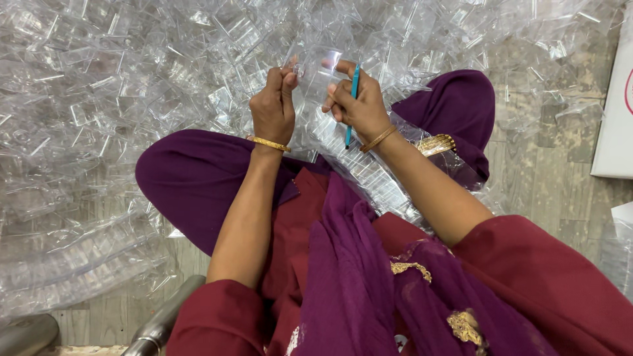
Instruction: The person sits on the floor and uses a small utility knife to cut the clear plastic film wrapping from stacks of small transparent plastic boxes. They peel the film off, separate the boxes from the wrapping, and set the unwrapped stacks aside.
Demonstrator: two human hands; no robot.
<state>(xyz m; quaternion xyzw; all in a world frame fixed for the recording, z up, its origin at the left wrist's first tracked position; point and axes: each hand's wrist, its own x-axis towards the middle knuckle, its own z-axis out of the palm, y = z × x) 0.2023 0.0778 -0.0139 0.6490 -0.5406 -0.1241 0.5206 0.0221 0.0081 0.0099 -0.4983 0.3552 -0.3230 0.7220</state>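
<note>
My left hand (273, 105) and my right hand (356, 102) both grip a small clear plastic piece (316, 69) held up between them over my lap. A thin teal tool (353, 105) like a pen or blade also sits in my right hand, pointing down past the wrist. Each wrist wears a gold bangle. A stacked row of clear plastic pieces (369, 171) lies across my lap under the right forearm.
A large heap of loose clear plastic pieces (132, 79) covers the floor ahead and to the left. My purple-clad crossed legs (198, 178) fill the middle. A white box (616, 112) stands at the right edge. Metal legs (161, 320) show at the bottom left.
</note>
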